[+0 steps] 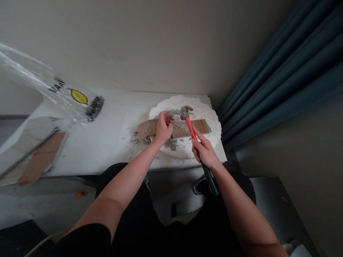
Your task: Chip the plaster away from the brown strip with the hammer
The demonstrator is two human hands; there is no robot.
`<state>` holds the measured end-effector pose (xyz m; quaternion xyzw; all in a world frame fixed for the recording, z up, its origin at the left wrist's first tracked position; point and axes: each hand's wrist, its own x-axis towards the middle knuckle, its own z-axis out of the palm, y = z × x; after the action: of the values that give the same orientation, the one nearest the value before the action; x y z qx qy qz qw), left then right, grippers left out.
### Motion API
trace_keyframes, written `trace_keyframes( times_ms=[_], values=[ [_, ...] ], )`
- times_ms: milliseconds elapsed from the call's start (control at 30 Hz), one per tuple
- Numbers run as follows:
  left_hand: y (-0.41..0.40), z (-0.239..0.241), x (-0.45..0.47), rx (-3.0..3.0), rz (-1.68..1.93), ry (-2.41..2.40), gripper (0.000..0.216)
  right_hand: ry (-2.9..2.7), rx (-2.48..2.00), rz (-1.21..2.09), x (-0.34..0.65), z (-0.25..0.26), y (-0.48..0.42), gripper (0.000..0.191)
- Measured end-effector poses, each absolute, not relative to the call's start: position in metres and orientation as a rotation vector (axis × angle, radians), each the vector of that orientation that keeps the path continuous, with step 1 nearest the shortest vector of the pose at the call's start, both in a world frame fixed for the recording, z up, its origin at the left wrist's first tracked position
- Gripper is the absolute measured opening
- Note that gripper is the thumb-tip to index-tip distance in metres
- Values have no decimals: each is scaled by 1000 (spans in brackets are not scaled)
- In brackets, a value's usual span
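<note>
My right hand [204, 148] grips a claw hammer [190, 127] by its red and black handle. The hammer's metal head hangs over the far side of a wood-look plank [181, 130], which lies crosswise on a white scalloped mat [213, 113]. My left hand [164, 127] rests at the plank's middle, its fingers curled, thumb near the index finger; anything pinched there is too small to make out. A rough, dusty piece of board [147, 129] extends to the left of this hand. Grey rubble [170, 144] lies scattered around the plank and on the mat.
The white table [112, 125] stands against the wall. On its left are a brown board [44, 157], a thin metal bar [32, 150] and a printed clear plastic bag [77, 96]. A blue curtain [284, 71] hangs on the right. Below lies a small orange object [79, 194].
</note>
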<state>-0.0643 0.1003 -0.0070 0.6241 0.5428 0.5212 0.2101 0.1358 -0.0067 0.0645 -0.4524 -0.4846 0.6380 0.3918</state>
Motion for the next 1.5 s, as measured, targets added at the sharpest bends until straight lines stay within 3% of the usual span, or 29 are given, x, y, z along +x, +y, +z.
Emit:
trace_keyframes(
  times_ms=[267,500,800,933,1033,1133,1200,1367,1500],
  values=[
    [96,-15,-64,1805,1248,1497,41,-1248,-1168,1624,135,60,-7,75],
    [92,-10,-66,1812,1182,1515,47,-1254,-1201,1646,135,59,-9,75],
    [78,21,-83,1856,1247,1504,42,-1315,-1216,1589,137,61,-7,77],
    [55,30,-113,1749,1396,1490,25,-1271,-1150,1482,149,70,-2,84],
    [35,35,-142,1685,990,1302,11,-1196,-1170,1483,159,70,5,89],
    [21,33,-165,1594,190,1044,21,-1129,-1275,1466,165,63,10,89],
    [16,25,-175,1617,-86,1070,22,-1113,-1344,1438,168,58,11,88],
    [16,-7,-182,2092,-132,1629,15,-1135,-1367,1423,173,51,8,86],
    [12,-23,-183,2294,-192,1699,28,-1141,-1365,1431,174,48,6,84]
  ],
)
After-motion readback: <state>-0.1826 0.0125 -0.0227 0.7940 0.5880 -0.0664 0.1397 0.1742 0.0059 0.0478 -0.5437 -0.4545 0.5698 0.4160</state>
